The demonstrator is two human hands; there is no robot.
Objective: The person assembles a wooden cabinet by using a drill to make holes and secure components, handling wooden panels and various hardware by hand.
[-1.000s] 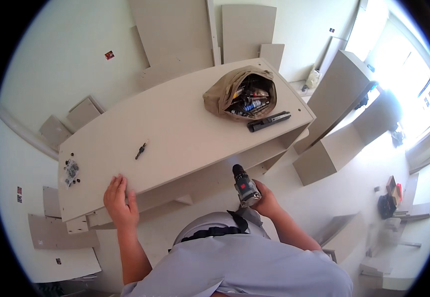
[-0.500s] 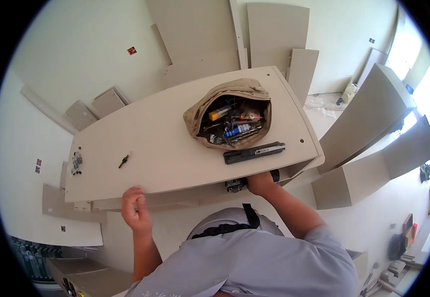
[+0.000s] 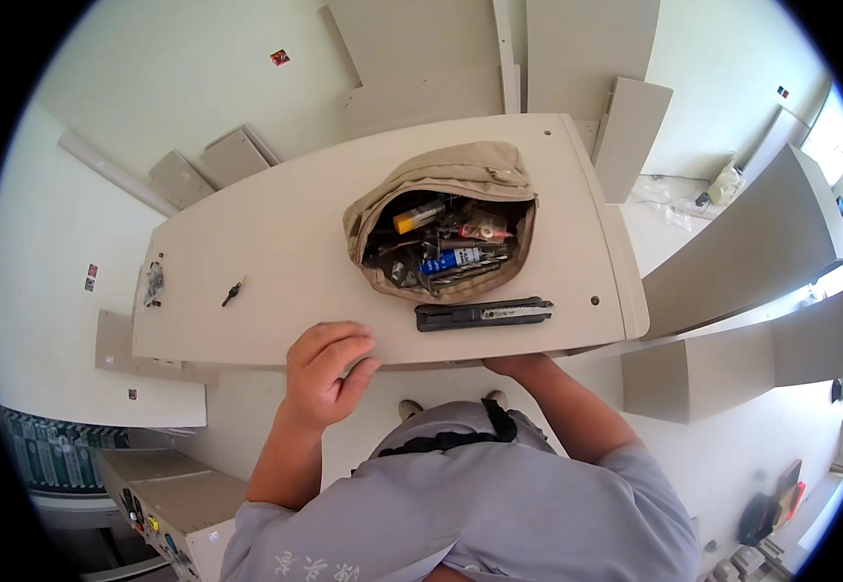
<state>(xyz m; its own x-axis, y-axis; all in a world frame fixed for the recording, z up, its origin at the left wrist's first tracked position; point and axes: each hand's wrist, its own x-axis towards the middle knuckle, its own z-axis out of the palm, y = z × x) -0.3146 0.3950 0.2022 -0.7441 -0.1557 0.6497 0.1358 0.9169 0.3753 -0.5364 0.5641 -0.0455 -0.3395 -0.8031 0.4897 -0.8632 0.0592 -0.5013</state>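
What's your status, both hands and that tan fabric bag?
Left hand loosely open over near edge of pale flat panel. Right hand mostly hidden by that panel. Tan fabric bag open, tools inside.

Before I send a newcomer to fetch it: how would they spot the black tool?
Find the pale worktop, then the open bag on it. The black tool lies between the bag and the worktop's near edge. It is far longer than the dark bit further left, and bears a pale strip.

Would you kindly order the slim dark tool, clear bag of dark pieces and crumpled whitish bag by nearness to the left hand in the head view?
1. Slim dark tool, left.
2. Clear bag, farther left.
3. Whitish bag, far right.
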